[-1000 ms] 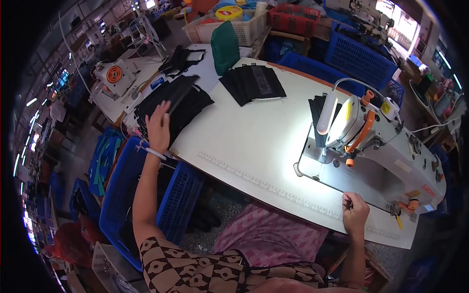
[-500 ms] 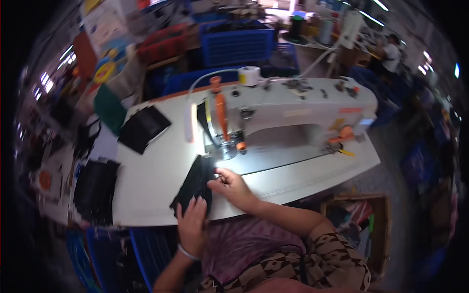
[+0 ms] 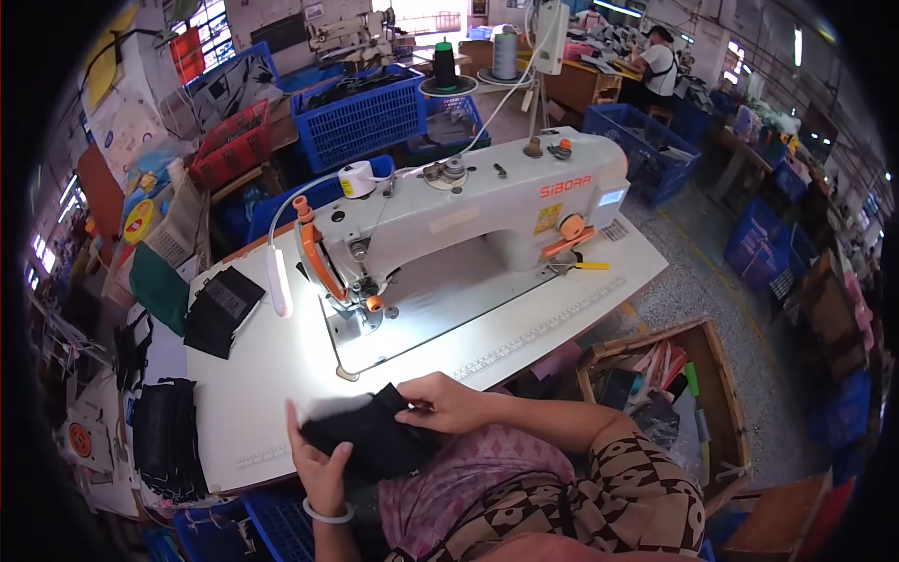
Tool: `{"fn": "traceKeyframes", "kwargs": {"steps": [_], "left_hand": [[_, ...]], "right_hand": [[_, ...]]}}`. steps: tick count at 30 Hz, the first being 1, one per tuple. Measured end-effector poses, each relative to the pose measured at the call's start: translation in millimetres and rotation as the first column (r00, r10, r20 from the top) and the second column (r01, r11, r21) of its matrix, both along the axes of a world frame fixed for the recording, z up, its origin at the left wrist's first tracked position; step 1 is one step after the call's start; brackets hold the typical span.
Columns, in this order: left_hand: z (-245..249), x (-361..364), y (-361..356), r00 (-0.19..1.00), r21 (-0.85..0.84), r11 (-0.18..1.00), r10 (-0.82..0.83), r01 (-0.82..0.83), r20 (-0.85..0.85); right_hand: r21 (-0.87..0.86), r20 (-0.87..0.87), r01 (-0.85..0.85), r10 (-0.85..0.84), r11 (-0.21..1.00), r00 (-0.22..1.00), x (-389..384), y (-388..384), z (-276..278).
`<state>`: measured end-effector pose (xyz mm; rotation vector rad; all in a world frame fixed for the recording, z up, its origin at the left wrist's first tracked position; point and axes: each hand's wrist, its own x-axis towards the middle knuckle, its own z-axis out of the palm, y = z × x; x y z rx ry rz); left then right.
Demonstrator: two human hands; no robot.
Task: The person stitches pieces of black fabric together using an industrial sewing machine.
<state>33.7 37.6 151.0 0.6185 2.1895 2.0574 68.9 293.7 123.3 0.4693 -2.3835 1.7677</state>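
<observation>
At the table (image 3: 281, 375) edge, fabric (image 3: 375, 438) drawn back.

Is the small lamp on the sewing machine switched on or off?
On. The lamp glows white, and a bright patch lies on the sewing machine bed and the table beneath it.

Table: white sewing table (image 3: 272, 375), flat top.
Middle: white sewing machine (image 3: 468, 211) stands on it and lights the top below its head.
Far left: small stack of black pieces (image 3: 220, 309).
Front edge: measuring strip (image 3: 534, 337) runs along it.
Right of machine: yellow-handled tool (image 3: 590, 266).
Near edge: blurred black cloth piece (image 3: 370, 436) overlaps it.
</observation>
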Motion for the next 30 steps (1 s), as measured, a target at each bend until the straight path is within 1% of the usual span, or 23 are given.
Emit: {"fn": "traceKeyframes", "kwargs": {"steps": [1,2,5,6,9,10,13,14,15,16,17,18,20,21,22,25,26,27,29,30], "left_hand": [[1.7,-0.6,0.7,0.959,0.181,0.979,-0.139,0.095,0.249],[-1.9,0.9,4.4,0.959,0.185,0.977,-0.146,0.102,0.243],[-34.0,10.3,15.2,0.969,0.106,0.99,-0.111,0.089,0.219],[-43.3,11.8,13.4,0.969,0.108,0.99,-0.112,0.09,0.219],[-59.7,14.4,4.9,0.915,0.022,0.939,-0.338,0.342,0.219],[-63.2,15.1,8.7,0.914,0.023,0.938,-0.341,0.345,0.218],[-51.2,22.3,30.9,0.899,0.231,0.93,-0.343,0.285,0.271],[-50.9,20.3,28.1,0.899,0.229,0.929,-0.348,0.292,0.266],[-53.1,18.5,20.6,0.89,0.071,0.919,-0.394,0.389,0.229],[-56.5,18.0,12.4,0.874,-0.091,0.88,-0.442,0.466,0.201],[-59.3,19.5,7.6,0.852,-0.252,0.814,-0.49,0.523,0.186],[-63.8,23.4,6.7,0.849,-0.252,0.812,-0.492,0.527,0.192],[-73.3,34.0,13.6,0.946,-0.193,0.927,-0.309,0.322,0.095],[-76.0,37.9,17.2,0.977,-0.154,0.965,-0.207,0.212,0.047],[-77.2,42.3,19.8,0.977,-0.153,0.965,-0.209,0.213,0.044],[-80.6,55.7,24.7,0.989,-0.186,0.983,-0.018,-0.01,-0.15],[-82.4,55.3,23.3,0.989,-0.185,0.983,-0.017,-0.011,-0.149],[-84.7,53.6,21.3,0.981,-0.197,0.98,-0.058,0.02,-0.186],[-88.5,50.3,17.2,0.957,-0.224,0.971,-0.137,0.079,-0.255],[-89.1,48.7,16.1,0.958,-0.223,0.972,-0.133,0.076,-0.255]], "right_hand": [[0.127,-0.08,-0.019,0.029,0.992,0.996,6.7,4.7,0.0],[0.131,-0.085,-0.012,0.023,0.991,0.996,13.8,8.3,2.0],[-0.112,-0.004,0.11,-0.111,0.988,0.994,35.1,14.2,7.1],[-0.111,-0.003,0.111,-0.112,0.988,0.994,39.5,17.6,3.8],[-0.077,-0.013,0.081,-0.082,0.994,0.997,51.3,26.3,-11.9],[-0.076,-0.013,0.084,-0.085,0.994,0.996,54.7,29.1,-14.7],[-0.173,0.247,-0.027,0.07,0.985,0.966,62.5,32.8,-21.2],[-0.173,0.242,-0.022,0.064,0.985,0.968,64.5,31.8,-23.5],[-0.14,0.163,0.0,0.023,0.99,0.986,67.3,29.7,-26.2],[-0.108,0.086,0.025,-0.016,0.994,0.996,71.0,26.9,-29.1],[-0.079,0.011,0.052,-0.051,0.996,0.999,75.1,24.1,-32.7],[-0.083,0.017,0.055,-0.053,0.995,0.998,78.9,21.6,-37.9],[-0.046,0.069,0.033,-0.03,0.998,0.997,83.0,18.8,-49.0],[-0.026,0.092,0.021,-0.019,0.999,0.996,84.0,17.3,-52.6],[-0.025,0.089,0.022,-0.02,0.999,0.996,85.8,14.3,-55.5],[-0.128,0.065,0.179,-0.172,0.975,0.983,92.9,4.5,-57.9],[-0.127,0.066,0.178,-0.171,0.976,0.983,93.4,5.0,-61.5],[-0.022,-0.043,0.167,-0.168,0.986,0.985,93.3,7.4,-67.6],[0.187,-0.254,0.169,-0.119,0.968,0.96,93.4,10.2,-74.8],[0.188,-0.254,0.166,-0.115,0.968,0.96,94.0,9.3,-75.7]]}}
